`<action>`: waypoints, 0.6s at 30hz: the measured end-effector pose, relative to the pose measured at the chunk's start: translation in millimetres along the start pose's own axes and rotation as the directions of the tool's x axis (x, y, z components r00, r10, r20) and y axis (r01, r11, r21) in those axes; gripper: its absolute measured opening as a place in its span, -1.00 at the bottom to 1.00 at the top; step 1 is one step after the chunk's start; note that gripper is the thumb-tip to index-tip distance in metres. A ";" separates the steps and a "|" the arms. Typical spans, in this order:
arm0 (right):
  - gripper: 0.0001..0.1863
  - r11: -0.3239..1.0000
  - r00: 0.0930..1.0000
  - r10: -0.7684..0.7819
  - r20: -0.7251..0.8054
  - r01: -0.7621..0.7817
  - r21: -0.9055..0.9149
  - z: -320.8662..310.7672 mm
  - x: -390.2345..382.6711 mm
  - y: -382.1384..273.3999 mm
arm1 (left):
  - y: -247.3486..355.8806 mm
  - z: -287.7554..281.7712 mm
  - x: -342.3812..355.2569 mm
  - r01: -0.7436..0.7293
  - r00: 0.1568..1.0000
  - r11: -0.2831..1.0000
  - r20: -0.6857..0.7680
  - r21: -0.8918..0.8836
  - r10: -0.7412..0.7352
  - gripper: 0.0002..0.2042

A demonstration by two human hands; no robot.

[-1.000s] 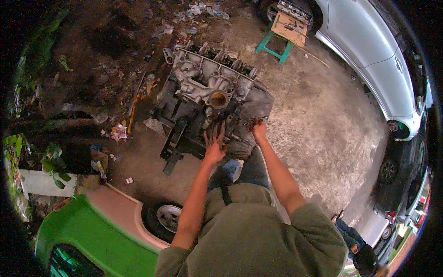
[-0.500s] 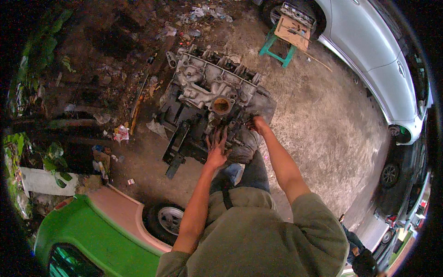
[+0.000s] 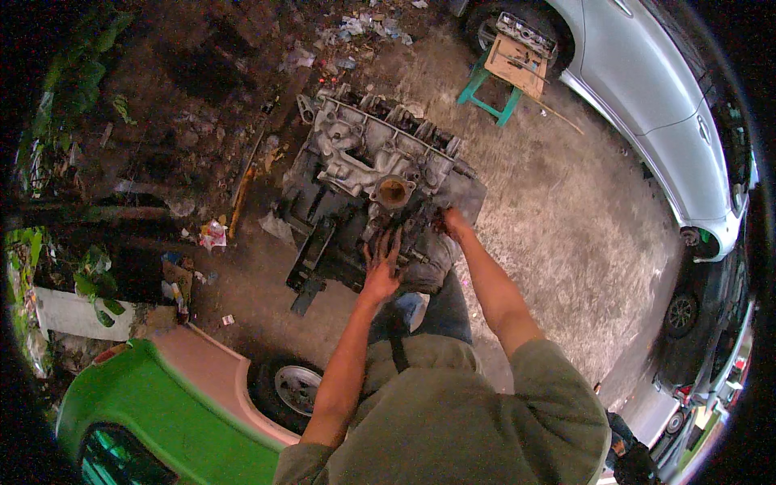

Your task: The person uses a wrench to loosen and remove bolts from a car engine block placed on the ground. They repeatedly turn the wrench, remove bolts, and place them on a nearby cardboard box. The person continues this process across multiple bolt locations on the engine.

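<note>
Grey cast-metal engine block [image 3: 380, 174], grimy and dark along its near side, lies on the stained concrete floor [image 3: 558, 242] in front of the person, with a round rust-brown opening [image 3: 393, 192] on its upper face. The left hand [image 3: 381, 263] lies flat on the block's near edge, fingers spread wide and pressed against the metal, pinching nothing. The right hand [image 3: 451, 222] is at the block's near right corner, touching it; whether its fingers curl round a part or simply rest there cannot be told. Both bare forearms reach up from an olive-green shirt at the lower edge. Beyond the block a small green wooden stool [image 3: 501, 77] stands beside a silver car [image 3: 655, 105], which fills the upper right. A green-and-pink vehicle body with a wheel [image 3: 174, 404] sits at the lower left, and scattered litter [image 3: 356, 28] lies on the dirt past the block.
</note>
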State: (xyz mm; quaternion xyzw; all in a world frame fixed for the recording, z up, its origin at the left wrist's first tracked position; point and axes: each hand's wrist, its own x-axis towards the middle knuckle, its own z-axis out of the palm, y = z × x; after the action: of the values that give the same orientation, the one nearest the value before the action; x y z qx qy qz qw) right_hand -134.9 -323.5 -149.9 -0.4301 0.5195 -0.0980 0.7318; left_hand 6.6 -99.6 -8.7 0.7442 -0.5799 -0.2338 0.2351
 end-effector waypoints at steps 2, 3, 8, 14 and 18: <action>-0.80 0.999 0.999 0.019 -0.029 -0.018 0.035 3.7 -6.5 -2.6 | 1.3 0.2 -0.6 0.013 1.000 1.000 -0.015 -0.002 -0.013 -0.11; -0.82 0.997 1.000 0.016 -0.017 -0.015 0.080 5.2 -8.3 -3.7 | 1.4 0.1 -0.9 0.025 1.000 1.000 -0.007 0.002 -0.025 -0.11; -0.81 0.970 0.999 0.029 -0.019 -0.023 0.244 7.6 3.7 7.0 | 0.9 -0.1 -1.4 0.023 0.999 1.000 0.024 -0.006 -0.023 -0.10; -0.65 0.985 0.984 -0.171 -0.058 0.172 0.013 -1.7 47.4 48.7 | 0.1 0.9 -3.6 0.012 1.000 1.000 -0.004 0.007 -0.012 -0.10; -0.86 0.960 0.998 -0.058 0.014 0.052 0.276 -9.9 39.5 47.9 | -1.2 2.0 -3.8 0.008 1.000 1.000 -0.007 0.015 -0.008 -0.12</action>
State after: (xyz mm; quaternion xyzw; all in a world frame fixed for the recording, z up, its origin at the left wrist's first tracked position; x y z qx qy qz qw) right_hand -140.4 -322.8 -212.6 -0.3394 0.4804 -0.1849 0.7873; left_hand 5.4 -95.8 -10.8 0.7490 -0.5779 -0.2275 0.2307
